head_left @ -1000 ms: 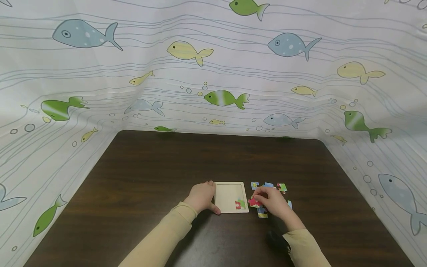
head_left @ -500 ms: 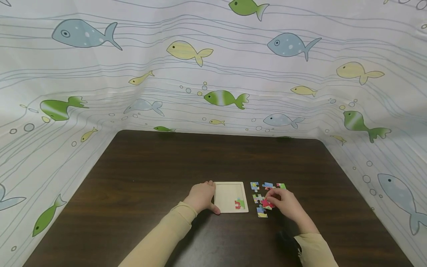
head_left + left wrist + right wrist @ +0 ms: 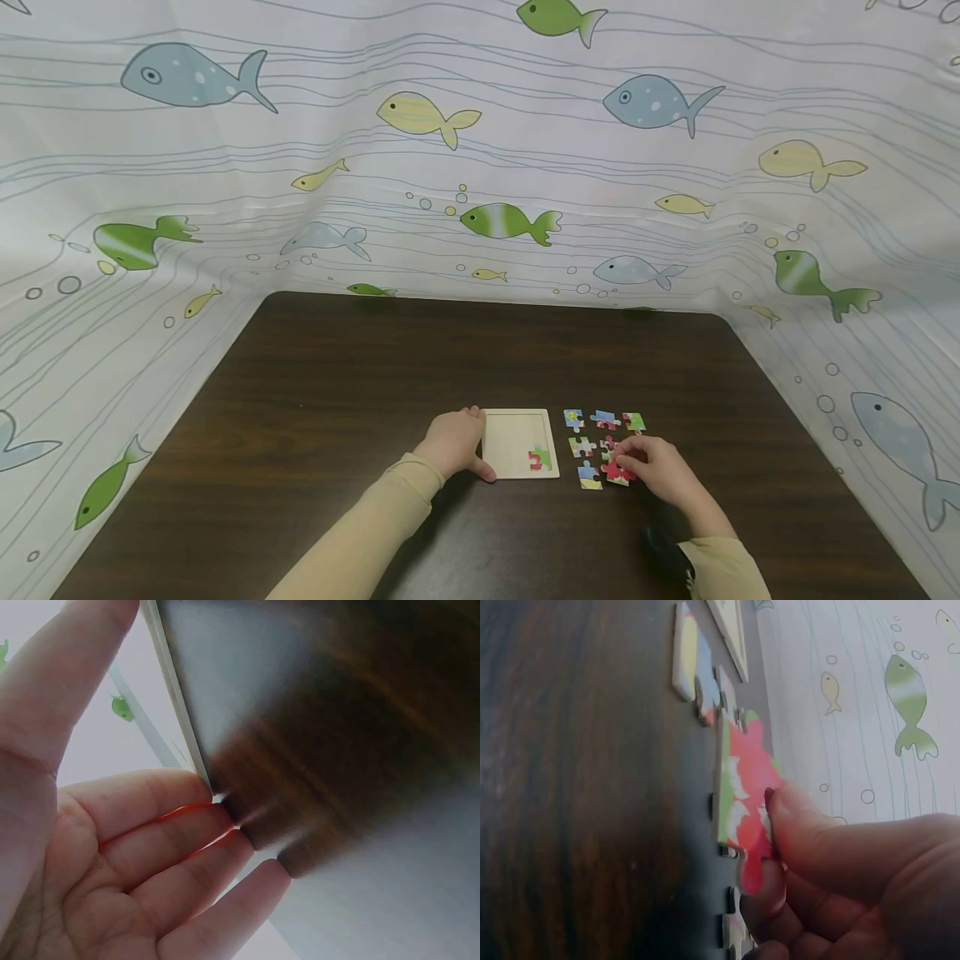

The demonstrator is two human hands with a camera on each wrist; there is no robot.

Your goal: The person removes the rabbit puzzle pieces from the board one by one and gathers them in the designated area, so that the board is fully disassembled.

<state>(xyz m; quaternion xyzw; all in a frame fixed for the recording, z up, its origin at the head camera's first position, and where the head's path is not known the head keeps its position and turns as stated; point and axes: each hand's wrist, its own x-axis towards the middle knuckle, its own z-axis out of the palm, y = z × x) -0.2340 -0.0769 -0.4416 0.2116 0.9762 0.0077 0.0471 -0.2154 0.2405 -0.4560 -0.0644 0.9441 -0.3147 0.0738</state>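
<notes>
A shallow square wooden puzzle tray (image 3: pixel 510 442) lies on the dark table, with one red-and-green jigsaw piece (image 3: pixel 540 457) in its near right corner. My left hand (image 3: pixel 453 444) touches the tray's left edge, thumb near the front corner and fingers near the back one. Those fingers (image 3: pixel 187 859) are nearly straight in the left wrist view. Between thumb and fingers, my right hand (image 3: pixel 656 467) pinches a red jigsaw piece (image 3: pixel 746 795) with white patches and a green edge. It is held tilted, close over the loose pieces.
Right of the tray, several loose jigsaw pieces lie in rough rows, among them a blue-and-yellow piece (image 3: pixel 589 477) in front and a green-and-red piece (image 3: pixel 633 422) behind. A white fish-patterned curtain (image 3: pixel 510 167) borders the dark table (image 3: pixel 360 367) at the back and sides.
My right hand has moved rightward, away from the tray, carrying the red jigsaw piece over the loose pieces and uncovering some of them. The left hand and the tray stay put.
</notes>
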